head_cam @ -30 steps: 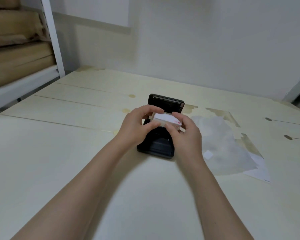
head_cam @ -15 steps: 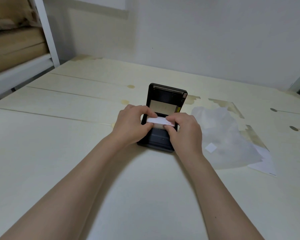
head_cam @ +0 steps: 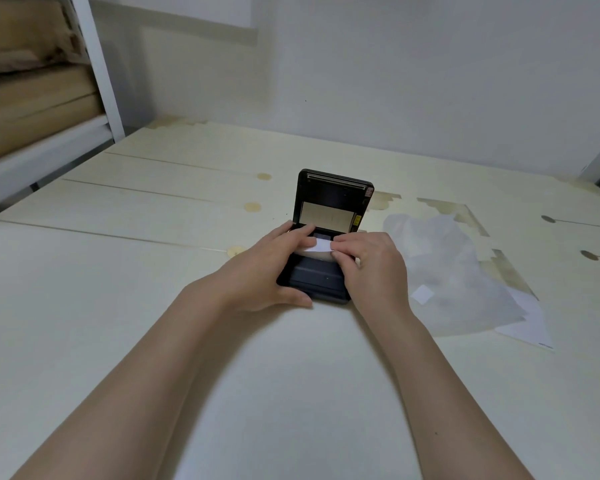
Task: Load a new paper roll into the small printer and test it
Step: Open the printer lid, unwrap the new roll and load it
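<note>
A small black printer (head_cam: 321, 284) lies mid-table with its lid (head_cam: 333, 202) standing upright at the far end. A white paper roll (head_cam: 317, 247) sits low in the open compartment, mostly hidden by fingers. My left hand (head_cam: 267, 268) presses on the roll's left side, thumb along the printer's near left corner. My right hand (head_cam: 371, 268) covers the roll's right side, its fingertips on the paper.
A crumpled clear plastic wrapper (head_cam: 454, 271) and a white sheet (head_cam: 527, 323) lie right of the printer on the pale wooden table (head_cam: 118, 306). A white shelf frame (head_cam: 97, 67) holding brown parcels stands at far left. The wall runs behind.
The paper roll went from being held above the printer down into its open compartment. Both hands lowered with it and now press on it; the lid's inside is exposed.
</note>
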{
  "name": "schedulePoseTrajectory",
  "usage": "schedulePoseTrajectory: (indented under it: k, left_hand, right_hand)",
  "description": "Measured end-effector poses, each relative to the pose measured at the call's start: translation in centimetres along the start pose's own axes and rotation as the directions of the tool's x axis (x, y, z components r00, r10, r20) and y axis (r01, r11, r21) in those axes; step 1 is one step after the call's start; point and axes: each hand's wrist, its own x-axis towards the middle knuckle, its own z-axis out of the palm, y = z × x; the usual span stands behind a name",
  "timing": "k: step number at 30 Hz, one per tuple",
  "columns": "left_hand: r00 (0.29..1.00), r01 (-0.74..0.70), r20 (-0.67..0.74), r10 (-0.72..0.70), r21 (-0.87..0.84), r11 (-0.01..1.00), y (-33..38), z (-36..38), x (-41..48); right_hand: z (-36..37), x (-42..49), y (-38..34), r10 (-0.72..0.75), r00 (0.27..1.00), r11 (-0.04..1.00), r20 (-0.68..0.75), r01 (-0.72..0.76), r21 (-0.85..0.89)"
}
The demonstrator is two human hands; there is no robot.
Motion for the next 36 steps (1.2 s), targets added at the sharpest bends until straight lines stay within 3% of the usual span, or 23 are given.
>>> schedulePoseTrajectory:
  k: [5, 15, 21, 36]
  left_hand:
    - [0.998, -0.016, -0.062, 0.025, 0.141, 0.99, 0.4, 1.4, 0.2]
    - [0.979, 0.117, -0.185, -0.08, 0.199, 0.973, 2.7, 2.0, 0.5]
    - [0.983, 0.124, -0.171, -0.064, 0.367, 0.922, 3.4, 2.5, 0.5]
    - [0.977, 0.138, -0.207, -0.047, 0.453, 0.881, 4.4, 3.5, -0.6]
  right_hand:
    - [0.2, 0.0, 0.2, 0.018, 1.0, 1.0, -0.012, -0.018, -0.007]
    - [-0.3, 0.1, 1.1, 0.103, 0.993, 0.994, 0.056, -0.105, 0.038]
    - [0.1, -0.1, 1.2, 0.121, 0.991, 0.992, 0.057, -0.122, 0.022]
    - [-0.4, -1.4, 1.0, 0.145, 0.986, 0.989, 0.087, -0.144, -0.023]
